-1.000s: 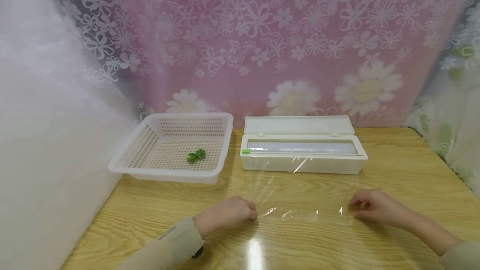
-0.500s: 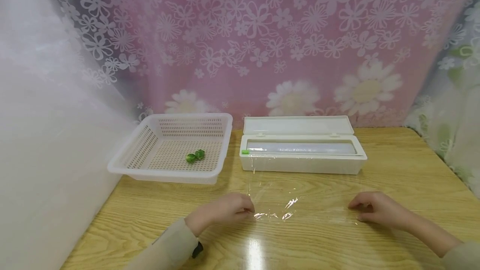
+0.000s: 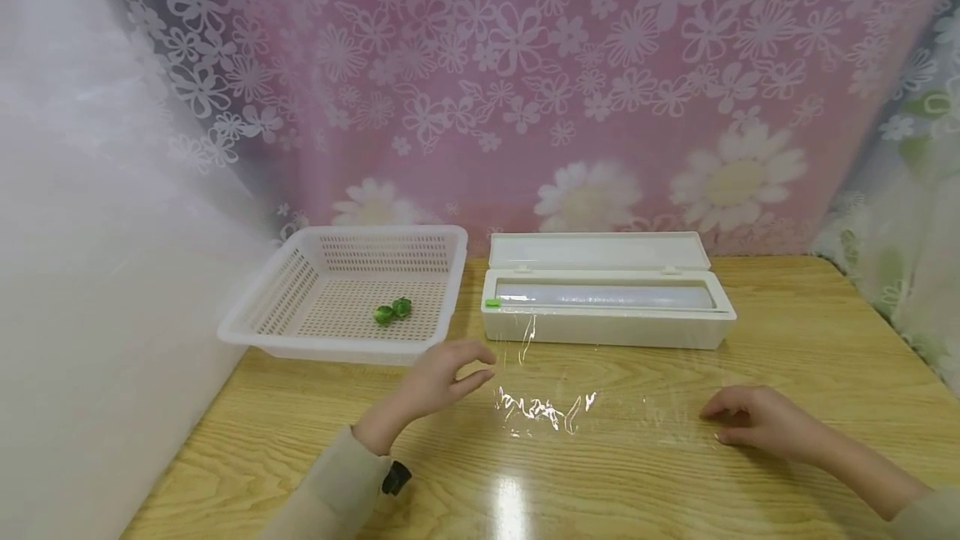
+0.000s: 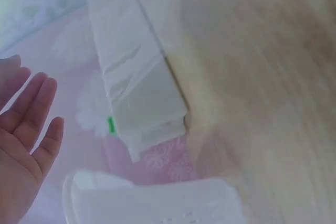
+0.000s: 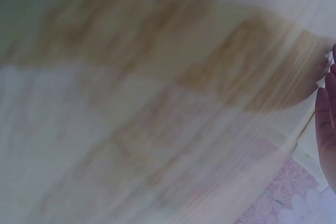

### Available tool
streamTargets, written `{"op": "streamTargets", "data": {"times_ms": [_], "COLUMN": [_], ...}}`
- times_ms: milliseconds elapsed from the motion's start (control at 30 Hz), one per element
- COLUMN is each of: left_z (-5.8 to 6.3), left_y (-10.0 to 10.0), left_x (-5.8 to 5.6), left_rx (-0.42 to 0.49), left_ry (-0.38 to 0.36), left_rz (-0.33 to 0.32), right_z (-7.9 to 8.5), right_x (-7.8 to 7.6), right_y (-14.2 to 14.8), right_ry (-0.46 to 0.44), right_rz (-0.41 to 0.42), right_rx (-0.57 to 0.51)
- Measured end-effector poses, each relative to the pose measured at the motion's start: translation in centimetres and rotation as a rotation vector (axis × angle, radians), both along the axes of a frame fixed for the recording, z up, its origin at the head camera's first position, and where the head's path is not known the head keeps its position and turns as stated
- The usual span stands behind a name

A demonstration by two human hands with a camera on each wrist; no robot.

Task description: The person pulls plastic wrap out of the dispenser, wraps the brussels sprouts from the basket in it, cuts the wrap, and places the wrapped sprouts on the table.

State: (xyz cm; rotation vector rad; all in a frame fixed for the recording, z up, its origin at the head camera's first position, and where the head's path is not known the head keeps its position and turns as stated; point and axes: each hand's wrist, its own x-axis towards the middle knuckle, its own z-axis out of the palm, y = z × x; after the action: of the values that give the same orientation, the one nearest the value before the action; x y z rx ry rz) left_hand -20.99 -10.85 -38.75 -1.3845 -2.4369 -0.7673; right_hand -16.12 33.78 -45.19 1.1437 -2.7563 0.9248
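A sheet of clear cling film (image 3: 543,411), creased and shiny, stretches from the white dispenser box (image 3: 600,329) toward the front of the table. My left hand (image 3: 442,382) is apart from the film's left corner, fingers spread and holding nothing; the left wrist view also shows this hand (image 4: 29,135) with its fingers loose. At the film's front right corner, my right hand (image 3: 761,423) pinches the film. In the right wrist view, film folds (image 5: 252,95) run up to that hand (image 5: 326,124), which is partly cut off by the frame edge.
Left of the box stands a white perforated basket (image 3: 337,347) with two small green Brussels sprouts (image 3: 392,312) in it. The box's lid (image 3: 596,251) is raised, showing the film roll (image 3: 603,296) and a green slider (image 3: 492,303). A flowered curtain (image 3: 487,90) hangs behind the wooden table.
My left hand has let go of the film's left corner and moved up and left toward the basket, its fingers spreading. The film's left side has crumpled. My right hand has barely moved.
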Motion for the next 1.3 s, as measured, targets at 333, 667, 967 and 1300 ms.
{"op": "streamTargets", "data": {"times_ms": [333, 667, 967, 1300], "left_z": [2.5, 3.0, 2.9, 2.4], "left_y": [-2.8, -5.7, -7.2, -8.5], "left_x": [-2.3, -5.2, -7.4, -9.5], "left_rx": [0.224, 0.204, 0.119, -0.061], "left_ry": [-0.038, -0.134, -0.141, -0.218], "left_rz": [0.131, 0.312, 0.445, 0.52], "right_z": [-0.1, -0.1, 0.0, 0.1], "right_x": [0.2, 0.4, 0.3, 0.4], "right_y": [0.2, 0.3, 0.3, 0.2], "right_ry": [0.012, 0.052, 0.06, 0.091], "right_rz": [-0.006, -0.007, -0.005, 0.009], "right_rx": [0.01, 0.034, 0.052, 0.044]}}
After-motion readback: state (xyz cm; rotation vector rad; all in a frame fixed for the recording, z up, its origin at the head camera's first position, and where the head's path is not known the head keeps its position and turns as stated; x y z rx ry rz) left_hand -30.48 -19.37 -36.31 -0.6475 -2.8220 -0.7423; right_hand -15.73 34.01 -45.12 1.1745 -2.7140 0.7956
